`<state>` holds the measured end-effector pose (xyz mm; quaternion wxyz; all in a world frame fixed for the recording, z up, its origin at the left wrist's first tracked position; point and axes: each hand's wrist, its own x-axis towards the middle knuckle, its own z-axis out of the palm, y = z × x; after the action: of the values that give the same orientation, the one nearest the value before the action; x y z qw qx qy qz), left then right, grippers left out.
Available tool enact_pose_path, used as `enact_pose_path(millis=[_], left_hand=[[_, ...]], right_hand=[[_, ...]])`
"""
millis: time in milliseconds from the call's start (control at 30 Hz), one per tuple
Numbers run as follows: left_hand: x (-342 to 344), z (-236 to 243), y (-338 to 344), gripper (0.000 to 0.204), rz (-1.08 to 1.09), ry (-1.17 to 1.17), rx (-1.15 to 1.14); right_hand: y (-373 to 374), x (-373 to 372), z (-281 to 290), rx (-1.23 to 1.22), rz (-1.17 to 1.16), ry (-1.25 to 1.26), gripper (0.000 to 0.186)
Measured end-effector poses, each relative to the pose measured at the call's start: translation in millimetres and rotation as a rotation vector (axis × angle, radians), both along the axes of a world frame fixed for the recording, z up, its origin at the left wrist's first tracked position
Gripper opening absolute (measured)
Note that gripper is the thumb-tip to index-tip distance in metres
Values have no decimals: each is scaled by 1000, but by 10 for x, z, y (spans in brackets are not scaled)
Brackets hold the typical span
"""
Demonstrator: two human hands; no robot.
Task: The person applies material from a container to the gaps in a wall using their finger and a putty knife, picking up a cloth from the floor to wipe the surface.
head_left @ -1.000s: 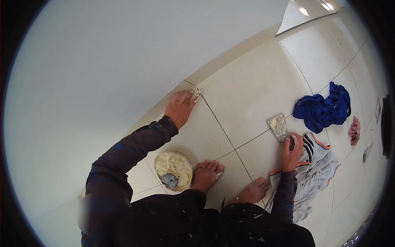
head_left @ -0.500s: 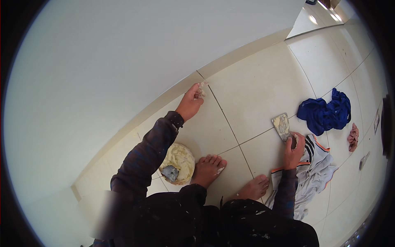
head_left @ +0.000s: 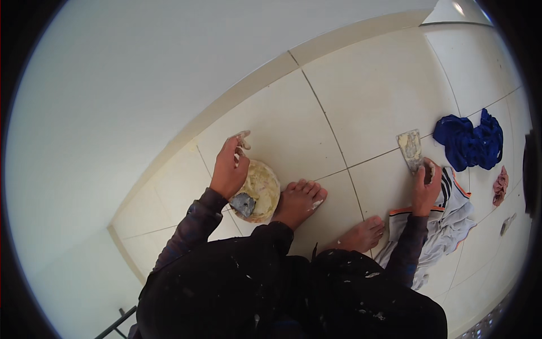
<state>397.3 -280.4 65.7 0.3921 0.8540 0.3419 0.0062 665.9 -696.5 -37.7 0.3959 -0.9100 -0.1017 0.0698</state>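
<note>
Smeared scraper (head_left: 410, 148) — in right grip (head_left: 427, 187)

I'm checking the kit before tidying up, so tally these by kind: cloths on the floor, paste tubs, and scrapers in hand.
Cloths: 3 (blue cloth, pale grey cloth with orange trim, pink cloth)
Paste tub: 1
Scraper in the right hand: 1
Total: 5

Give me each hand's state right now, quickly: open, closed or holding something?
Left hand: open, fingers bent, smeared with pale paste.
Right hand: closed, holding a scraper.
</note>
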Motion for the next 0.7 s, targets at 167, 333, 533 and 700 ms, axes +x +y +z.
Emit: enact_pose_path(millis=[167,333,533,700], left_hand=[[-995,104,-538,27,97,369,-178],[-957,-171,-891,34,167,285,-178],[-881,-566,-933,29,293,192,-455],[-909,-728,-1017,26,449,140,-707]], right_hand=[[172,80,307,-127,80,-21,33],[763,-80,491,137,153,-14,28],[1370,-664,511,274,429,147,25],[1435,-1005,514,304,579,263,27]])
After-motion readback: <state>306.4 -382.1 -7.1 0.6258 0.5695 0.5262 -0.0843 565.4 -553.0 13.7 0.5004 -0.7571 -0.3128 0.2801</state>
